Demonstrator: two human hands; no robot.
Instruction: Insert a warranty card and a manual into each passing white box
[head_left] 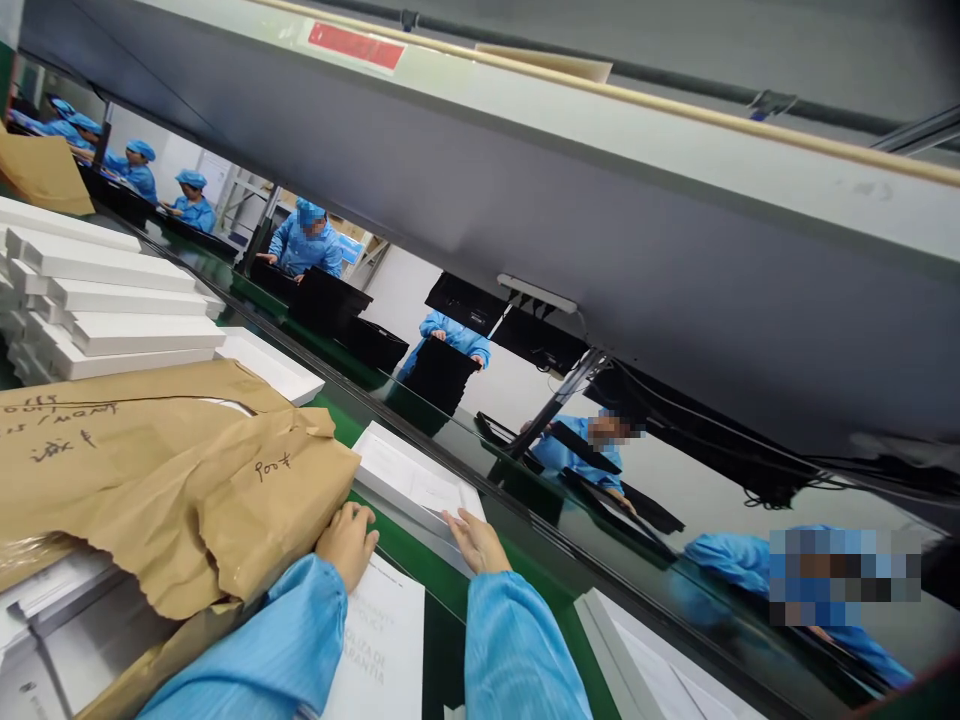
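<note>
My right hand [478,541] is at the near side of a shallow white box [405,462], its fingers stretched out and touching the rim. Some flat white material lies inside this box. My left hand [347,545] rests beside the torn brown paper package [277,490], fingers loosely bent and apart, with nothing visible in them. Handwriting marks the package, and white printed papers show through its torn front. Below my hands, between my blue sleeves, lies a white printed booklet [382,640].
Stacked white boxes [142,330] stand at the left, with another open white box [274,365] beside them. More white boxes [645,660] lie at lower right. A dark conveyor [510,510] runs diagonally beyond; people in blue handle black panels there. A large grey overhead panel [525,200] hangs above.
</note>
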